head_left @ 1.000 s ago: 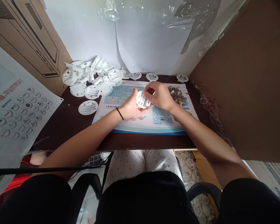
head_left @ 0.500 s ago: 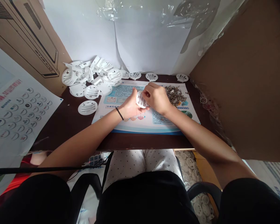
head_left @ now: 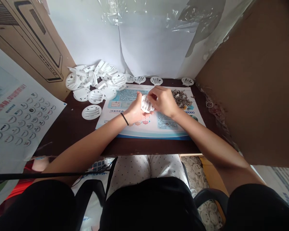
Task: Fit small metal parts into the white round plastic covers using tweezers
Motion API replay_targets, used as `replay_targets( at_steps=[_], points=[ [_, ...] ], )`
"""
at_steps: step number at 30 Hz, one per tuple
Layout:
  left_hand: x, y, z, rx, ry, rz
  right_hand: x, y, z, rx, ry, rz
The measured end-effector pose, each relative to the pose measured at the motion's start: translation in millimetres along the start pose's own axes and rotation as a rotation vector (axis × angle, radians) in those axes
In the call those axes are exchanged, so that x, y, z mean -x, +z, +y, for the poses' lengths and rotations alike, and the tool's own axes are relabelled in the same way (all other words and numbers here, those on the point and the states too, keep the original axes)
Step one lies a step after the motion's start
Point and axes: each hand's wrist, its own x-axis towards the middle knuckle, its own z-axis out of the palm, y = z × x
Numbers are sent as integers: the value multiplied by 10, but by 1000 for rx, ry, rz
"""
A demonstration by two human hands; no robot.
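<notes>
My left hand (head_left: 135, 109) holds a round white plastic part (head_left: 146, 104) with curved slots, tilted up over the printed sheet (head_left: 154, 134). Against the right side of that part, the fingers of my right hand (head_left: 164, 100) are pinched together; whatever they hold is too small to make out. A pile of small metal pieces (head_left: 182, 98) lies on the sheet just behind and to the right of my right hand. One small metal piece (head_left: 167, 124) rests apart, nearer the front.
Many white parts (head_left: 96, 96) are heaped at the back left of the dark table (head_left: 149, 147), and a few stand along the back. Cardboard (head_left: 260, 89) rises on the right. A leaning printed sheet (head_left: 16, 118) is on the left.
The camera view has shifted slightly. Both hands remain at the white part, which now faces the camera a little more.
</notes>
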Motion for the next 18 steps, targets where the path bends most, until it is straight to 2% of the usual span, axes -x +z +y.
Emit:
replay_targets(
  at_steps=[9,14,18],
  points=[
    [5,17,-6,4,18,-8,22,-1,-84,258,11,-92],
    [26,36,-10,-16,-1,62,50,58,-90,262,-18,-57],
    [-29,-43,-60,-38,20,25,55,83,-72,237,-41,-37]
  ],
)
